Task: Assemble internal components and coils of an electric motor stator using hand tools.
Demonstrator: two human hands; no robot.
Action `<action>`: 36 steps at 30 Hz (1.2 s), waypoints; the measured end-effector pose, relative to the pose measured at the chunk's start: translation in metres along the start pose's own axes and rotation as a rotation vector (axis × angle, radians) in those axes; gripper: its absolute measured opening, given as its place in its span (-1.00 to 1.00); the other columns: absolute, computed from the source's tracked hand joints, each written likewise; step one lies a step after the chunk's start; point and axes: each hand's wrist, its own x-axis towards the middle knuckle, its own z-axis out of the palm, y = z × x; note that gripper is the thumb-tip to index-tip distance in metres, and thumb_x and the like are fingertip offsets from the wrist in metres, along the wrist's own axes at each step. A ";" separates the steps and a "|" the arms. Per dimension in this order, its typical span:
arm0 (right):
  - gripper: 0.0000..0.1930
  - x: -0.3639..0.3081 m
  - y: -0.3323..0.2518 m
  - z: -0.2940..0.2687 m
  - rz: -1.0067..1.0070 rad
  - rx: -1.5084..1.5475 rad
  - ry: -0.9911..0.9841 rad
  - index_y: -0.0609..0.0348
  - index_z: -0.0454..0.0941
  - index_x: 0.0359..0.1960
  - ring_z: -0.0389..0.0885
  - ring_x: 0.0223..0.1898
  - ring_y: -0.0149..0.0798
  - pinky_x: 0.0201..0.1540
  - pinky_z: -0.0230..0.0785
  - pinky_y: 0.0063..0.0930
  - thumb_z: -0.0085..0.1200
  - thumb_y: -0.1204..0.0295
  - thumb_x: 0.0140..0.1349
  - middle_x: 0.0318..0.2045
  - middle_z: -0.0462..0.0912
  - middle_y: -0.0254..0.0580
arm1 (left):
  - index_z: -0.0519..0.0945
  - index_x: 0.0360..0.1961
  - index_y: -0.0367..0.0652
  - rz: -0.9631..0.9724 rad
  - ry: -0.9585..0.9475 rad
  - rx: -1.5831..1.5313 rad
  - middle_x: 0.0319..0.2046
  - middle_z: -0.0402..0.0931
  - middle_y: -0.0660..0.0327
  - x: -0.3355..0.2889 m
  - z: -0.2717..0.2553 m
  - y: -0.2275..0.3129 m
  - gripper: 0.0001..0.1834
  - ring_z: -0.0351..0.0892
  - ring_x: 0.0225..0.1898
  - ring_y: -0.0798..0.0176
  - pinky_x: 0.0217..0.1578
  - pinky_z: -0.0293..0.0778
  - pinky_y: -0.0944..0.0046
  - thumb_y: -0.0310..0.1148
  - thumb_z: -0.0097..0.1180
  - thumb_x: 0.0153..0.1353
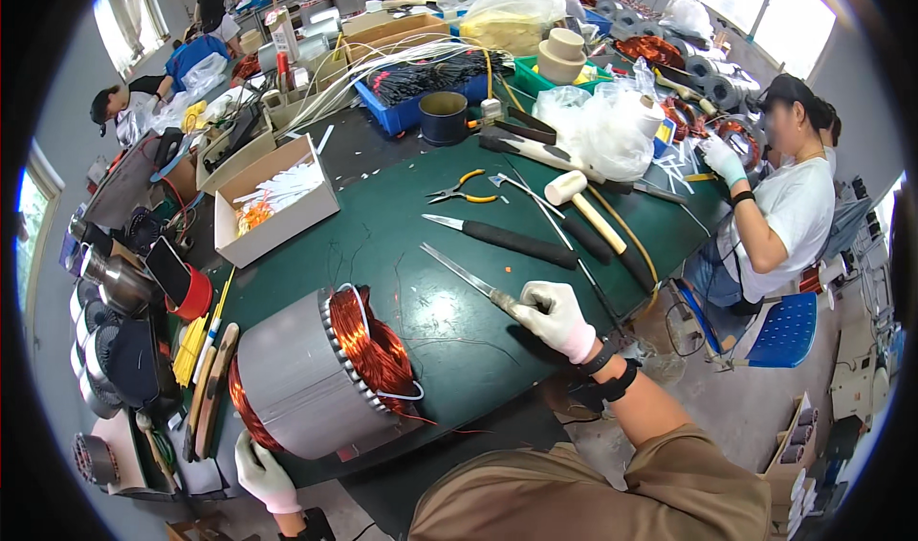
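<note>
A large grey motor stator (pixel 301 374) lies on its side at the front left of the green table. Orange-brown copper windings (pixel 373 350) bulge from its right end, tied with white cord. At its left end, my left hand (pixel 265 472), in a white glove, has its fingers stretched up beside the lower coil edge; whether they press on it I cannot tell. My right hand (pixel 557 319), also gloved, is closed around the handle of a slim, pointed metal tool (pixel 461 271). Scissors or long tweezers, I cannot make out which; its tip points up-left above the table.
Beyond my right hand lie a black-gripped knife (pixel 507 242), pliers (pixel 461 189) and a pale mallet (pixel 588 208). A cardboard box (pixel 277 201) of white strips stands at the far left. Wooden sticks (pixel 212 393) flank the stator. A co-worker (pixel 789 192) sits at the right.
</note>
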 end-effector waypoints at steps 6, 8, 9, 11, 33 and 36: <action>-0.71 -0.002 -0.003 0.003 0.036 0.011 -0.021 0.30 0.53 -0.56 0.35 -0.63 -0.22 -0.50 0.24 -0.33 0.34 0.39 0.18 -0.63 0.42 -0.04 | 0.61 0.10 -0.39 -0.008 -0.014 0.011 -0.03 0.68 -0.11 -0.002 -0.002 -0.008 -0.68 0.69 -0.01 -0.14 0.09 0.54 0.06 -0.53 0.03 0.37; -0.73 -0.002 -0.003 0.004 0.004 -0.012 -0.019 0.30 0.56 -0.54 0.36 -0.63 -0.21 -0.50 0.25 -0.33 0.35 0.39 0.17 -0.62 0.45 -0.02 | 0.60 0.11 -0.38 0.001 -0.014 0.045 -0.01 0.67 -0.12 -0.003 -0.002 -0.012 -0.65 0.67 0.02 -0.17 0.13 0.50 0.02 -0.52 0.02 0.35; -0.75 -0.002 -0.004 0.004 0.009 -0.009 -0.024 0.29 0.58 -0.53 0.39 -0.62 -0.19 -0.49 0.27 -0.32 0.35 0.39 0.17 -0.61 0.48 0.00 | 0.60 0.12 -0.37 -0.002 -0.023 0.041 -0.01 0.66 -0.12 -0.002 -0.001 -0.011 -0.65 0.67 0.03 -0.18 0.13 0.50 0.02 -0.52 0.01 0.34; -0.75 -0.003 -0.008 0.002 0.010 0.012 -0.019 0.28 0.59 -0.53 0.42 -0.62 -0.19 -0.49 0.27 -0.31 0.35 0.39 0.18 -0.61 0.50 -0.01 | 0.60 0.13 -0.36 0.003 -0.039 0.024 -0.01 0.66 -0.12 -0.001 -0.001 -0.010 -0.64 0.66 0.03 -0.19 0.13 0.49 0.01 -0.52 0.01 0.34; -0.75 -0.004 -0.015 0.006 -0.026 -0.159 -0.032 0.21 0.59 -0.45 0.57 -0.44 0.04 -0.36 0.42 -0.19 0.33 0.29 0.19 -0.51 0.55 0.01 | 0.71 0.03 -0.27 0.161 -0.011 0.138 -0.08 0.73 -0.02 0.010 -0.016 0.031 -0.70 0.71 -0.09 -0.07 -0.02 0.58 0.08 -0.30 0.10 0.48; -0.78 -0.003 -0.019 0.007 -0.088 -0.213 -0.019 0.16 0.63 -0.35 0.60 -0.32 0.00 -0.25 0.46 -0.20 0.34 0.28 0.17 -0.39 0.59 -0.06 | 0.71 0.04 -0.26 0.164 -0.018 0.117 -0.06 0.73 -0.02 0.010 -0.018 0.034 -0.70 0.71 -0.07 -0.07 0.00 0.58 0.07 -0.31 0.09 0.48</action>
